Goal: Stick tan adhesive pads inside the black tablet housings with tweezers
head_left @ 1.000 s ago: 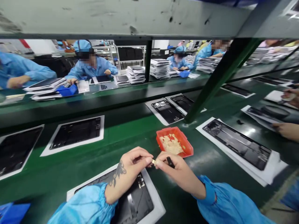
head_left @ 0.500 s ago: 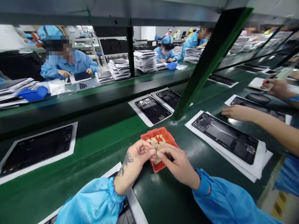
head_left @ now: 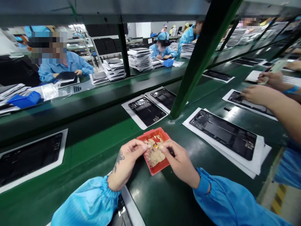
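Note:
A small red tray (head_left: 154,171) stands on the green bench, holding several thin beige pieces (head_left: 156,158). Over its left side is my left hand (head_left: 131,157), thumb and forefinger pinched together; anything between them is too small to name. My right hand (head_left: 177,158) hovers at the tray's right side, also in a pinch, with a tiny yellow-orange bit showing by its fingertips. A gap separates the two hands. Under my left forearm lies a black tablet housing (head_left: 121,208), mostly hidden by the sleeve.
More black tablet housings lie on white sheets: one at right (head_left: 223,133), one at left (head_left: 30,158), two beyond the tray. A slanted green post (head_left: 192,62) rises behind the tray. At right, a co-worker's hands (head_left: 261,94) work over another housing (head_left: 251,103).
My hands have moved apart from fingertips meeting over the tray, uncovering more beige pieces. The co-worker's near hand has moved from the bench onto a housing. The view has shifted slightly.

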Motion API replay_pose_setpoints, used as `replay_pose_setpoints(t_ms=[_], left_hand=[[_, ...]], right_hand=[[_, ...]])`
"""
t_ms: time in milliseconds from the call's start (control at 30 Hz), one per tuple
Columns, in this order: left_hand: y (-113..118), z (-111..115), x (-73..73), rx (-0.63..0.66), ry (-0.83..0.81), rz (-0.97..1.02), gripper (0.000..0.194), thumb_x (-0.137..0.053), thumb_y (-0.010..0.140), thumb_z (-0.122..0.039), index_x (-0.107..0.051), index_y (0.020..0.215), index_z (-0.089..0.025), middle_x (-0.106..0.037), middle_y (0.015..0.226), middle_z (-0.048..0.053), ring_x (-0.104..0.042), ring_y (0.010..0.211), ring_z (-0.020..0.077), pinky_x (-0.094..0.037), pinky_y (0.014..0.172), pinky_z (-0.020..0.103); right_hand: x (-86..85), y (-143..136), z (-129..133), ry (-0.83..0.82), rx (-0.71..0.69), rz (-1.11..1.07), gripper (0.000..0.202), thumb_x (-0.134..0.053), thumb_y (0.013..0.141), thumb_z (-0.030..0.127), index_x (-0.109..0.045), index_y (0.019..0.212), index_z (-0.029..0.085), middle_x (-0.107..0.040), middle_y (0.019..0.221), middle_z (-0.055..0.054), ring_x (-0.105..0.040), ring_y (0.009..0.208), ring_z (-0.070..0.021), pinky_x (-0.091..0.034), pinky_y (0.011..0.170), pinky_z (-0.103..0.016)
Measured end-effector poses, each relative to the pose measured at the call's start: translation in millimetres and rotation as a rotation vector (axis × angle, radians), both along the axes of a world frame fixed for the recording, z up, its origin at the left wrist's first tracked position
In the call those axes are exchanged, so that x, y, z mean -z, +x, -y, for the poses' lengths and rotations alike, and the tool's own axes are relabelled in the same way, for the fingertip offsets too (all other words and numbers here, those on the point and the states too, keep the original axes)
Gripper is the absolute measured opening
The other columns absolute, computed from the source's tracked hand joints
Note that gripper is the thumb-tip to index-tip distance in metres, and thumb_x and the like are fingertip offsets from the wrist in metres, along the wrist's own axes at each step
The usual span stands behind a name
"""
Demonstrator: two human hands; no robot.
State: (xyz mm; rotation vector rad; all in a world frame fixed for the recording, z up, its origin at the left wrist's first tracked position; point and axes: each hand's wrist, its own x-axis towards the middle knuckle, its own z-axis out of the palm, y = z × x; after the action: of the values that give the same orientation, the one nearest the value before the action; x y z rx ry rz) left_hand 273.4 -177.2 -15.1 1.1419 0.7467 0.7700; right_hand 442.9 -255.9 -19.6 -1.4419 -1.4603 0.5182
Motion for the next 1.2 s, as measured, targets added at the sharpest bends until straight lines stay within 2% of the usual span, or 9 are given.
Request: replay_pose_setpoints(t_ms=[133,233,300,433,567,700,900,1067,1200], left_hand=[[3,-10,6.7,-0.196,0.388,-0.276,0.02,-0.064,0.082,-0.033,-0.06,0.073,-0.016,-0.059,0.073,0.0,-0.052,0.069,0.0127,-0.041,0.067,0.025],[7,-12,11.1,-0.114,0.714,-0.478,0.026,-0.059,0.086,-0.031,-0.059,0.064,-0.017,-0.057,0.07,0.001,-0.049,0.071,0.0155,-0.038,0.069,0.028],[8,-12,12.5,-0.012,0.818,-0.506,0.021,-0.053,0.088,-0.023,-0.066,0.072,-0.018,-0.059,0.077,0.004,-0.05,0.078,0.0179,-0.039,0.074,0.031],[6,-8,8.5,0.087,0.71,-0.367,0.029,-0.047,0.086,-0.012,-0.069,0.102,-0.021,-0.06,0.091,0.005,-0.053,0.09,0.0188,-0.042,0.083,0.031],[4,-4,-1.6,0.155,0.424,-0.224,0.02,-0.052,0.089,-0.025,-0.071,0.092,-0.018,-0.062,0.097,0.006,-0.057,0.092,0.0185,-0.043,0.085,0.029],[4,-1,-5.5,0.154,0.317,-0.173,0.019,-0.061,0.085,-0.031,-0.068,0.078,-0.015,-0.061,0.083,0.004,-0.055,0.079,0.0156,-0.043,0.074,0.025],[5,2,-3.6,0.107,0.384,-0.202,0.017,-0.061,0.085,-0.03,-0.068,0.078,-0.016,-0.061,0.085,0.004,-0.055,0.078,0.0153,-0.042,0.073,0.025],[5,4,-4.3,0.139,0.438,-0.206,0.017,-0.058,0.087,-0.027,-0.071,0.081,-0.017,-0.063,0.087,0.005,-0.058,0.081,0.0162,-0.044,0.078,0.027],[4,5,-2.7,0.137,0.477,-0.196,0.016,-0.058,0.087,-0.025,-0.071,0.082,-0.016,-0.064,0.089,0.005,-0.059,0.084,0.0165,-0.045,0.08,0.027]], right_hand=[[2.2,2,0,-0.007,0.1,-0.073,0.022,-0.048,0.095,0.028,-0.053,0.076,0.018,-0.054,0.076,-0.001,-0.05,0.068,-0.0138,-0.039,0.063,-0.025],[3.4,2,1,-0.005,0.076,-0.064,0.019,-0.049,0.095,0.027,-0.054,0.078,0.018,-0.056,0.078,-0.002,-0.051,0.07,-0.0143,-0.04,0.064,-0.025],[4.2,2,1,0.008,0.046,-0.06,0.017,-0.049,0.095,0.025,-0.055,0.081,0.019,-0.056,0.079,-0.002,-0.052,0.072,-0.0141,-0.04,0.067,-0.025],[5.0,0,2,0.001,-0.018,-0.054,0.016,-0.048,0.095,0.023,-0.055,0.081,0.019,-0.056,0.079,-0.001,-0.052,0.073,-0.0138,-0.041,0.069,-0.025],[4.6,-2,1,-0.014,-0.072,-0.03,0.016,-0.049,0.095,0.024,-0.056,0.081,0.019,-0.056,0.076,-0.001,-0.052,0.071,-0.014,-0.042,0.068,-0.026],[3.1,-3,1,-0.016,-0.059,-0.013,0.017,-0.051,0.094,0.025,-0.058,0.08,0.019,-0.059,0.075,-0.002,-0.055,0.07,-0.0145,-0.044,0.067,-0.026],[2.3,-2,3,0.003,0.051,0.028,0.015,-0.059,0.089,0.024,-0.063,0.075,0.019,-0.063,0.073,-0.001,-0.057,0.066,-0.014,-0.046,0.064,-0.025],[2.2,-3,4,0.024,-0.005,-0.027,0.009,-0.061,0.087,0.022,-0.069,0.088,0.021,-0.07,0.088,-0.003,-0.064,0.076,-0.0169,-0.051,0.072,-0.028],[-1.7,-2,2,-0.099,-0.052,-0.148,0.014,-0.06,0.086,0.025,-0.071,0.08,0.019,-0.071,0.086,-0.004,-0.065,0.079,-0.0183,-0.051,0.073,-0.028]])
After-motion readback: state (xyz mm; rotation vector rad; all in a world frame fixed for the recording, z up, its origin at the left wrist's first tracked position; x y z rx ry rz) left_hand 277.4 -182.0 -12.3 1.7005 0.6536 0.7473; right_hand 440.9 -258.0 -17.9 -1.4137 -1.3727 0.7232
